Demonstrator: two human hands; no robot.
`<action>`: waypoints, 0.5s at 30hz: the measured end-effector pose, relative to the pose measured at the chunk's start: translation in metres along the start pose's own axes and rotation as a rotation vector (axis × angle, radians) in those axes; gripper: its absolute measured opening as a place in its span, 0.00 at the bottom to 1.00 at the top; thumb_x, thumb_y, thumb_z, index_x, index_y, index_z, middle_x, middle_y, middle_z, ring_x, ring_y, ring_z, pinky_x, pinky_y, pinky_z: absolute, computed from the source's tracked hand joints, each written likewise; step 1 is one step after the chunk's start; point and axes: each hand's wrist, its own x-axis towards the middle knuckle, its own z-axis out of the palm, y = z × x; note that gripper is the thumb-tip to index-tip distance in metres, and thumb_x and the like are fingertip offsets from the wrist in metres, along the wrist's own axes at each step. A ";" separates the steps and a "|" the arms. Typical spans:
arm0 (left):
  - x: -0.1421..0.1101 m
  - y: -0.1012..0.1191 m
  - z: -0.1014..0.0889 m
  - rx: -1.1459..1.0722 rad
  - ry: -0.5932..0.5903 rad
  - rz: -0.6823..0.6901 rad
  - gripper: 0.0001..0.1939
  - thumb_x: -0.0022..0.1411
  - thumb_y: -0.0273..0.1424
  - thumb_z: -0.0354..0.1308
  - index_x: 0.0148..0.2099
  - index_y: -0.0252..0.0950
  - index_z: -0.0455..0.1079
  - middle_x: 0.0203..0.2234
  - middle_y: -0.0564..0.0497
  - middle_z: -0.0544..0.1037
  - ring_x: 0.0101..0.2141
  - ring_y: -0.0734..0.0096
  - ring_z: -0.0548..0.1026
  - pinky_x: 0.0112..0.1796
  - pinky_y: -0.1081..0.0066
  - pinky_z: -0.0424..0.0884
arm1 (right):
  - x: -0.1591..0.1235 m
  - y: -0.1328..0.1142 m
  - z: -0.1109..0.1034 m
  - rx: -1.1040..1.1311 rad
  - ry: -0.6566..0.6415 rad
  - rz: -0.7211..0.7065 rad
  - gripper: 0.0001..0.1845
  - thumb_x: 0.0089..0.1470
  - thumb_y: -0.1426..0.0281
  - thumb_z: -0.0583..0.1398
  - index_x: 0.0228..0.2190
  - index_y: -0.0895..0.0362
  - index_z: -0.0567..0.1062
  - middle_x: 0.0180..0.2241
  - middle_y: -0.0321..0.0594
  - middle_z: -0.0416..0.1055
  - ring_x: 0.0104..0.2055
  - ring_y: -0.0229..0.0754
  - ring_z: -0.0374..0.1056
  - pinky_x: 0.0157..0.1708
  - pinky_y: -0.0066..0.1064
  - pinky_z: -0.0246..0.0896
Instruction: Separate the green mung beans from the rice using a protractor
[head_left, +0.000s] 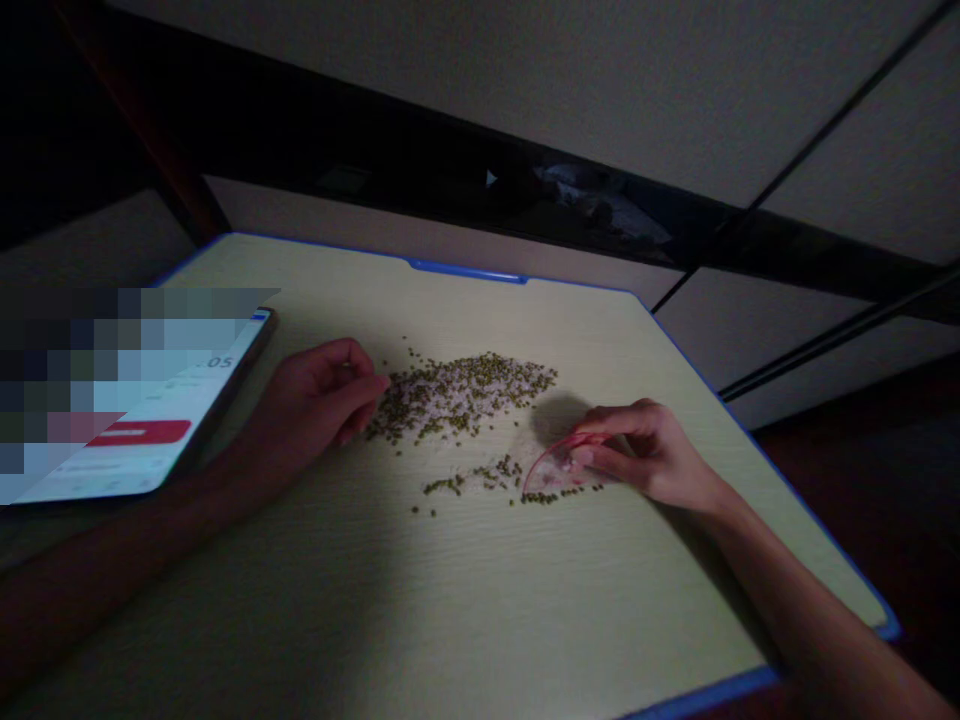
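A loose pile of small green beans (495, 375), mixed with fine whitish grains, lies spread on the table. At its left edge is my left hand (326, 390), fingers curled and thumb pressed toward them; whatever they pinch, if anything, is too small to make out. My right hand (645, 455) grips a small clear plastic bag (551, 470) by its red rim, between thumb and fingers. The bag lies low over the tabletop with its mouth toward the left. Some whitish bits show near the thumb. A thin line of beans (487, 475) runs up to the bag.
The pale wooden table (480, 600) has a blue edge and a blue handle strip (469, 271) at the back. On the left lies a lit tablet or phone (150, 440), partly blurred out. Light cabinet panels (525, 70) with a dark band stand behind the table.
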 end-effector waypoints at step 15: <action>-0.001 -0.001 -0.001 -0.002 0.003 -0.003 0.09 0.46 0.30 0.53 0.19 0.37 0.56 0.06 0.62 0.61 0.10 0.84 0.57 0.12 0.83 0.53 | 0.003 0.001 0.001 -0.020 0.090 0.036 0.07 0.47 0.71 0.61 0.24 0.62 0.79 0.23 0.42 0.76 0.22 0.34 0.65 0.20 0.24 0.57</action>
